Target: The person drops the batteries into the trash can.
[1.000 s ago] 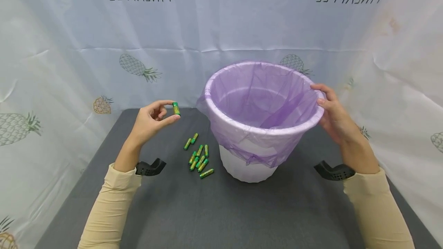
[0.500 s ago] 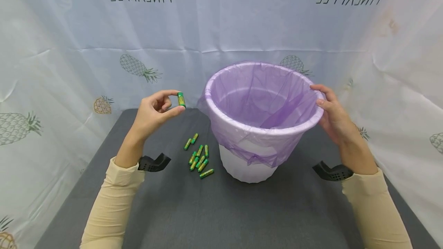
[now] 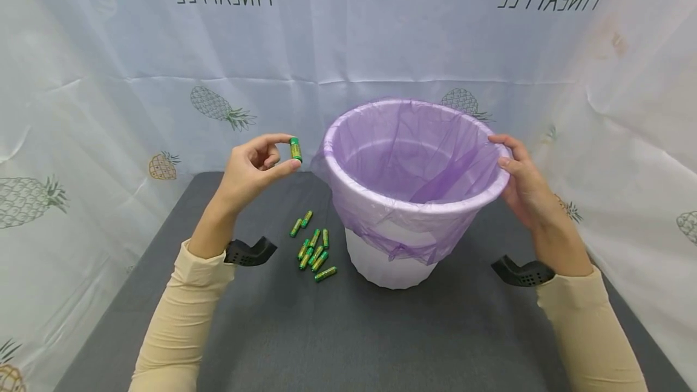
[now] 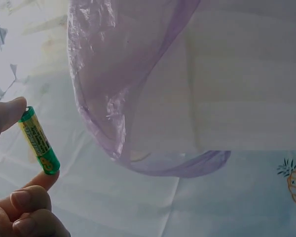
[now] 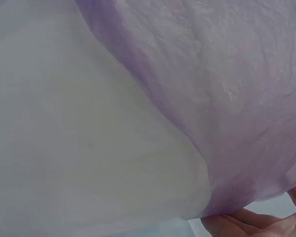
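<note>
Between thumb and forefinger, my left hand [image 3: 251,165] pinches a small green-and-yellow battery [image 3: 296,149] by its two ends, raised left of the bin's rim. The left wrist view shows this battery [image 4: 39,140] with the thumb at its top end and a fingertip at its lower end. My right hand [image 3: 528,183] grips the right rim of a white bin [image 3: 389,265], thumb outside and fingers at the edge. A thin purple bin liner [image 3: 405,186] lines the bin and folds down over its rim. Several more batteries [image 3: 313,250] lie loosely grouped on the table left of the bin.
The dark grey table [image 3: 348,337] carries the bin and the loose batteries. A white pineapple-print curtain [image 3: 305,23] hangs behind it and along both sides. Black wrist mounts [image 3: 250,251] sit on both forearms.
My left hand has risen and moved right, toward the bin, with the battery still pinched. The right hand stays on the rim, and the loose batteries lie as before.
</note>
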`<state>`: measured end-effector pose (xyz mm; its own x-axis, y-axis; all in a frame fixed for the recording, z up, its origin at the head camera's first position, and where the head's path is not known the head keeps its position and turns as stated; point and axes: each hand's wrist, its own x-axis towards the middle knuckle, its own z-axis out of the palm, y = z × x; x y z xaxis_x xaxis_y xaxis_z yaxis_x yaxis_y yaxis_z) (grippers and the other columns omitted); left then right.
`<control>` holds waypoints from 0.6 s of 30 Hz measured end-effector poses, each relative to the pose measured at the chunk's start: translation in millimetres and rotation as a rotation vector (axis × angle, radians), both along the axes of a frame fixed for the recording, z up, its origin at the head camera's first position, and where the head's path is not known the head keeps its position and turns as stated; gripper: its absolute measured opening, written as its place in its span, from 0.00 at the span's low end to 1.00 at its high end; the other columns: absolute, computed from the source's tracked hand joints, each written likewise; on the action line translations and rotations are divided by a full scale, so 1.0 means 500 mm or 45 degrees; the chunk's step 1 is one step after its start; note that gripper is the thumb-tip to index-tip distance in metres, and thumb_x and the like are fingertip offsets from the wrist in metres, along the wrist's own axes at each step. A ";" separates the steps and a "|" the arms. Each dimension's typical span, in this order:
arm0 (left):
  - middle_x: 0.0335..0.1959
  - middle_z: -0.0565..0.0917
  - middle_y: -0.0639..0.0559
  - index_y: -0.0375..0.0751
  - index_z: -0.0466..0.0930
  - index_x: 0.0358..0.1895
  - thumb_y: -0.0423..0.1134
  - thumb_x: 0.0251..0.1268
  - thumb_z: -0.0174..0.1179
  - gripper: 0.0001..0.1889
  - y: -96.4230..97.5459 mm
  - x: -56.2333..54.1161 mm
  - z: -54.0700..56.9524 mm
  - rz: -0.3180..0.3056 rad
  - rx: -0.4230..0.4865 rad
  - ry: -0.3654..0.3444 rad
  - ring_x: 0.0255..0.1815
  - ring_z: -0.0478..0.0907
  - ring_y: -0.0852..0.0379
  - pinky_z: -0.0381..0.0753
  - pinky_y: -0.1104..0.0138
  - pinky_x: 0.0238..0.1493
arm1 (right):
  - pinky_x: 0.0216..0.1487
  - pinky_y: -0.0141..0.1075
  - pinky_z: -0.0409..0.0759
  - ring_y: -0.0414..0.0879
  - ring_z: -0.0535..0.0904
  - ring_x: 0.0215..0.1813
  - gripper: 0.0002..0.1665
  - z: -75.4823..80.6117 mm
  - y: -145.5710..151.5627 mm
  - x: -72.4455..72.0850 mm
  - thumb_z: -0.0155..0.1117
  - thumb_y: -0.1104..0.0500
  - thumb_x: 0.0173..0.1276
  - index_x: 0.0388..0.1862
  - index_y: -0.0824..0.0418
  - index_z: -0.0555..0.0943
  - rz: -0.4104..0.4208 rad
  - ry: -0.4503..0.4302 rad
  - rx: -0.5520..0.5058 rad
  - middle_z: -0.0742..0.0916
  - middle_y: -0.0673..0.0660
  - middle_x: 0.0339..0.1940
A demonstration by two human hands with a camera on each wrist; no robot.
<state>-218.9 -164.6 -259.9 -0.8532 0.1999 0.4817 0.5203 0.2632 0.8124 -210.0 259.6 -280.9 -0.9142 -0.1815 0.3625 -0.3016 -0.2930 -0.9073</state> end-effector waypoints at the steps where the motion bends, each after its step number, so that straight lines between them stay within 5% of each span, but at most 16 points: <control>1: 0.22 0.60 0.59 0.44 0.80 0.48 0.32 0.57 0.66 0.15 0.002 0.000 0.001 -0.011 0.013 -0.006 0.20 0.51 0.63 0.55 0.70 0.22 | 0.40 0.28 0.79 0.36 0.75 0.44 0.18 0.000 0.000 0.000 0.47 0.63 0.72 0.57 0.49 0.70 0.004 0.007 -0.002 0.71 0.50 0.54; 6: 0.22 0.60 0.60 0.50 0.80 0.46 0.33 0.58 0.66 0.13 0.010 -0.002 0.009 -0.047 0.041 -0.051 0.20 0.51 0.63 0.54 0.69 0.22 | 0.41 0.28 0.79 0.37 0.75 0.45 0.17 0.000 0.001 0.002 0.47 0.63 0.73 0.57 0.50 0.69 0.017 0.029 -0.005 0.71 0.51 0.54; 18: 0.22 0.61 0.59 0.48 0.81 0.48 0.39 0.57 0.68 0.15 0.036 -0.009 0.024 -0.135 0.051 -0.186 0.23 0.56 0.65 0.57 0.71 0.26 | 0.40 0.28 0.79 0.36 0.75 0.44 0.18 -0.001 0.001 0.000 0.46 0.63 0.72 0.56 0.48 0.70 0.001 0.009 -0.009 0.71 0.50 0.53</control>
<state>-223.4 -146.8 -248.1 -0.8898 0.2753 0.3639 0.4194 0.1790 0.8900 -210.2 260.3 -281.6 -0.9114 -0.1797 0.3703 -0.3078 -0.2998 -0.9030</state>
